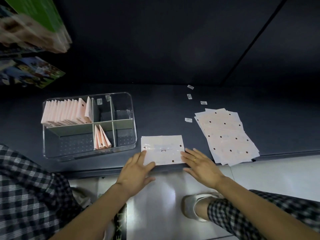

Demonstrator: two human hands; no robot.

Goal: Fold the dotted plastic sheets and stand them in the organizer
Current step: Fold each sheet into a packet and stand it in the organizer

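Dark blue-grey table [173, 104], matte, front edge running left to right. Behind it a dark wall [155, 40] of the same tone; a thin diagonal seam [251, 44] cuts across the upper right. Floor [164, 193] below the table edge is pale, glossy tile with a bright light reflection in the middle. Upper left: blurred stack of colourful boxes [34, 23], green top face, printed picture on the lower one. Overall lighting dim, corners vignetted.

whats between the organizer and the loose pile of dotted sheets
In the head view, one dotted sheet lies flat between the organizer and the pile, with both hands pressing its near corners.
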